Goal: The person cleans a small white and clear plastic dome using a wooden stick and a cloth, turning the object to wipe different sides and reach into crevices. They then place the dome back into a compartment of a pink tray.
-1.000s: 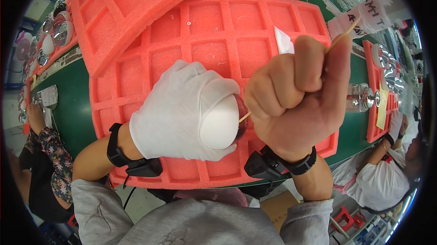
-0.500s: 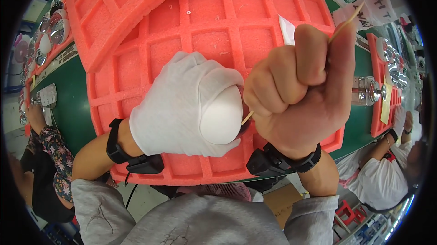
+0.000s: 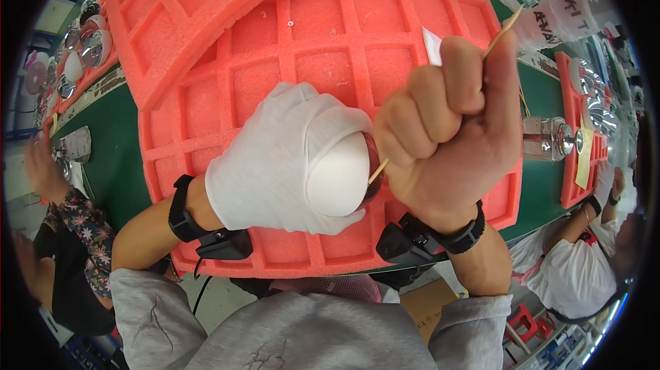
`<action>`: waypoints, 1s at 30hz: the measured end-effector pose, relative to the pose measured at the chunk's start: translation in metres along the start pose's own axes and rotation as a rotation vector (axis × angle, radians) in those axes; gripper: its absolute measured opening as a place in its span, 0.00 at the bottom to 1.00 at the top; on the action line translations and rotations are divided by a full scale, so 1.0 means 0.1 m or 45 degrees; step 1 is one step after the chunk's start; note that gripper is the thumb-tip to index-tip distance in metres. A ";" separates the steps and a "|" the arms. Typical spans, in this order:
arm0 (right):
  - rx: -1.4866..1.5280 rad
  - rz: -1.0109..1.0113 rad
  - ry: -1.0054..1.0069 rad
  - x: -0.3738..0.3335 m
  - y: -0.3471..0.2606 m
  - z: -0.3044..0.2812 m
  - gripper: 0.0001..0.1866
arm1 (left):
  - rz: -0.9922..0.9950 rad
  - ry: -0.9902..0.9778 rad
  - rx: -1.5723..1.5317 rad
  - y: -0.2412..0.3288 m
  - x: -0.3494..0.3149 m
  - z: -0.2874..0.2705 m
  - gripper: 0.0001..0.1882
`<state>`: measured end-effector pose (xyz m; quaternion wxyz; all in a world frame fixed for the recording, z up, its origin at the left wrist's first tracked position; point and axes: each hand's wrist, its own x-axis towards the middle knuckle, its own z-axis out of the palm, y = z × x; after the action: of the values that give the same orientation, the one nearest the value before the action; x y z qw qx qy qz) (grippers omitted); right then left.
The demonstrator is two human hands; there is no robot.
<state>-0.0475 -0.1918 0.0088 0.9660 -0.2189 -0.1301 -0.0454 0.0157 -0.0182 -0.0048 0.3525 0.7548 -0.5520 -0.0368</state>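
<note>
Above a red foam compartment tray [image 3: 323, 14], the white-gloved left hand [image 3: 269, 158] is clasping a white rounded piece [image 3: 338, 176], and the bare right hand [image 3: 452, 133] is clenching a thin wooden stick [image 3: 377, 172] at the piece's edge, where overpressing might scratch it.

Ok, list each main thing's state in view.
Left hand, gloved, closed on the white piece
Right hand, bare, closed on the stick
White piece, held
Stick, held, tip by the white piece
Lower foam tray, partly covered
Upper foam tray, overlapping askew
Glass jar, metal top on
</note>
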 end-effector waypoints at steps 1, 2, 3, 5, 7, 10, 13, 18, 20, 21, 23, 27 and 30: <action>0.011 -0.013 0.000 0.02 -0.02 0.00 0.29 | 0.003 -0.004 -0.006 0.00 -0.01 0.00 0.29; 0.023 -0.026 0.000 0.02 -0.02 -0.01 0.29 | 0.006 -0.009 -0.012 0.00 -0.01 0.00 0.29; 0.027 -0.027 0.003 0.02 -0.02 0.00 0.29 | 0.004 -0.014 -0.013 0.00 -0.01 0.00 0.29; -0.044 -0.001 -0.042 -0.01 0.01 0.01 0.29 | -0.016 -0.077 0.020 0.02 0.01 -0.03 0.30; -0.078 0.013 -0.063 -0.04 0.03 0.03 0.29 | -0.027 -0.110 0.036 0.04 0.02 -0.05 0.30; -0.117 0.017 -0.106 -0.05 0.04 0.03 0.29 | -0.017 -0.093 0.028 0.04 0.04 -0.05 0.30; -0.115 -0.039 -0.074 0.00 -0.02 0.03 0.29 | -0.032 -0.108 0.015 0.01 0.03 -0.03 0.30; -0.118 -0.101 0.004 -0.02 0.02 0.04 0.29 | 0.008 -0.037 0.027 0.03 0.03 -0.02 0.31; -0.175 -0.088 -0.029 -0.05 0.04 0.05 0.29 | -0.005 -0.070 0.034 0.03 0.02 -0.02 0.32; -0.234 -0.068 -0.072 -0.07 0.04 0.05 0.29 | -0.016 -0.100 0.037 0.03 0.02 -0.02 0.32; -0.291 -0.051 -0.117 -0.08 0.03 0.06 0.29 | -0.026 -0.131 0.043 0.04 0.03 -0.03 0.33; -0.021 -0.114 0.100 -0.07 -0.02 0.06 0.29 | -0.016 -0.125 0.041 0.04 0.05 -0.04 0.33; -0.078 -0.090 0.067 -0.03 -0.05 -0.01 0.29 | -0.005 -0.117 0.052 0.03 0.04 -0.03 0.34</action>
<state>-0.0514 -0.1966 0.0090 0.9597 -0.2423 -0.1107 -0.0893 0.0167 -0.0201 0.0006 0.3112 0.7604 -0.5668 -0.0606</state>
